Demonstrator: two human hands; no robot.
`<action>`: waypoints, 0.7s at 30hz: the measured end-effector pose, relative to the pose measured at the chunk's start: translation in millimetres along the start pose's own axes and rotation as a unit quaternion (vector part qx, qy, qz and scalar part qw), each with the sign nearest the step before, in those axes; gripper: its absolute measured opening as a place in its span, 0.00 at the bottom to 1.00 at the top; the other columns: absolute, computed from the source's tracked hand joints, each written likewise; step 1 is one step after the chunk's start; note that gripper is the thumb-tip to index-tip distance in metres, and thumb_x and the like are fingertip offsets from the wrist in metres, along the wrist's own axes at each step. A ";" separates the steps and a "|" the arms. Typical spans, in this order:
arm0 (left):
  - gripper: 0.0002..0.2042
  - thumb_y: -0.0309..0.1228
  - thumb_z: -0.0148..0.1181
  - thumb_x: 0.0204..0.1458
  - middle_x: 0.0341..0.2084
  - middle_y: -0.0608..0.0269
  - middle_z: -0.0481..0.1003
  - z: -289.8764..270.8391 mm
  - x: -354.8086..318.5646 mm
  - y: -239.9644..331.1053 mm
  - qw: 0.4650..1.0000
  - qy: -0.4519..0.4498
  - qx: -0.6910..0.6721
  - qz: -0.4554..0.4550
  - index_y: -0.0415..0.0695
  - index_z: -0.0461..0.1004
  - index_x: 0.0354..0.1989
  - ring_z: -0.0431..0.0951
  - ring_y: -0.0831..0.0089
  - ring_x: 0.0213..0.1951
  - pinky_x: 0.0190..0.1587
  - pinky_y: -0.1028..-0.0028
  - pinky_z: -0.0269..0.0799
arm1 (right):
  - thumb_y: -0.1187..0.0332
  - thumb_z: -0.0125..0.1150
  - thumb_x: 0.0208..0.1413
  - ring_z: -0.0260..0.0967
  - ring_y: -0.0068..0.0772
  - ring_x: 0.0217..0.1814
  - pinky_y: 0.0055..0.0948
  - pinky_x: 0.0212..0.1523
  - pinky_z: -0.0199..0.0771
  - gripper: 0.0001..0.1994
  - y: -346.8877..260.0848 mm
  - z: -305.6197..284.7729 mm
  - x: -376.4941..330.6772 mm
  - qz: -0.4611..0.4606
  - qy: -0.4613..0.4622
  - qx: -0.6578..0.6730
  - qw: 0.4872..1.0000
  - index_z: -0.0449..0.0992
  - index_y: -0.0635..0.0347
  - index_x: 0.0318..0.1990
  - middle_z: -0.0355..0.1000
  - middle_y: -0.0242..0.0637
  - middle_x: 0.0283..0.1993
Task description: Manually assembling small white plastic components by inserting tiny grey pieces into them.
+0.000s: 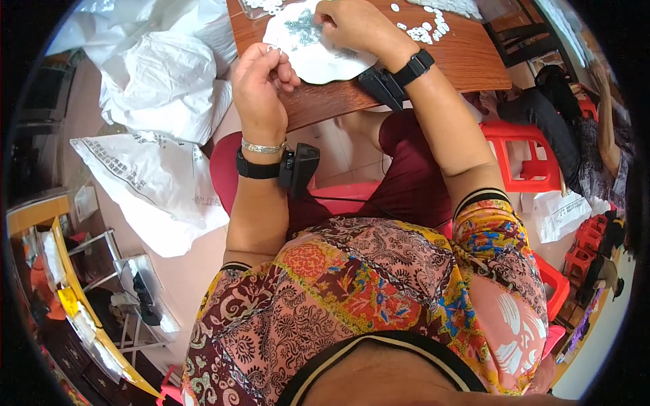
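Observation:
Over the near left part of the table, my left hand (259,88) pinches a small white piece (273,47) between thumb and forefinger, its other fingers curled. My right hand (362,28) hangs over a white, wavy-edged dish or sheet (325,70), fingers curled and drawn together. Whatever those fingertips hold is hidden. Beside them a pile of tiny grey, metal-looking parts (302,31) is spread on the white surface. Black straps with small black devices go round both wrists.
Loose white oval pieces (423,31) lie on the brown wooden table (467,64), right of my right hand. A container of white pieces (264,7) is at the far left. Large white sacks (159,81) crowd the floor at left. A red stool (521,155) and another person sit at right.

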State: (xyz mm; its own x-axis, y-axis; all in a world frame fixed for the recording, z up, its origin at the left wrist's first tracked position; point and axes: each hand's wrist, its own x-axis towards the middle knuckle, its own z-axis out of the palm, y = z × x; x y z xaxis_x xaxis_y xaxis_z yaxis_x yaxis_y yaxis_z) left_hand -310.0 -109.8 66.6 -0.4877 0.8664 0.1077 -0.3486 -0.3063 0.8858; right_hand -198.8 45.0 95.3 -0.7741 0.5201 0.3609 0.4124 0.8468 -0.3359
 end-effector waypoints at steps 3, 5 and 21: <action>0.08 0.29 0.45 0.55 0.17 0.63 0.65 0.1 -0.6 -0.1 1.000 0.004 0.001 0.001 0.38 0.65 0.26 0.67 0.73 0.21 0.26 0.77 0.59 | 0.70 0.49 0.46 0.70 0.56 0.31 0.45 0.33 0.69 0.08 2.1 -2.0 0.0 -0.022 0.005 -0.005 1.000 0.74 0.63 0.25 0.71 0.54 0.26; 0.08 0.29 0.45 0.55 0.17 0.63 0.65 0.1 -0.7 -0.5 1.000 0.009 -0.001 0.000 0.39 0.65 0.26 0.67 0.73 0.21 0.26 0.77 0.59 | 0.70 0.49 0.47 0.70 0.56 0.30 0.45 0.32 0.69 0.08 5.9 -0.9 1.4 -0.013 -0.003 0.004 1.000 0.74 0.63 0.25 0.71 0.53 0.25; 0.08 0.29 0.46 0.55 0.18 0.64 0.65 1.6 -2.1 -1.1 1.000 -0.002 0.011 -0.005 0.39 0.66 0.27 0.67 0.74 0.22 0.26 0.78 0.59 | 0.71 0.52 0.46 0.71 0.52 0.30 0.42 0.31 0.69 0.07 -5.6 -19.2 4.1 0.014 -0.088 0.037 0.995 0.75 0.63 0.27 0.71 0.51 0.26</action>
State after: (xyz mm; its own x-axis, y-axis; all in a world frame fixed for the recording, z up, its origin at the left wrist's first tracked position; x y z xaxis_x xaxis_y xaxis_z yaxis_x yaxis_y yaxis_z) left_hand -307.3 -110.7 66.2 -0.4815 0.8707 0.1006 -0.3361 -0.2894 0.8963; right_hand -195.1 44.5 115.4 -0.8378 0.5102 0.1942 0.4033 0.8182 -0.4098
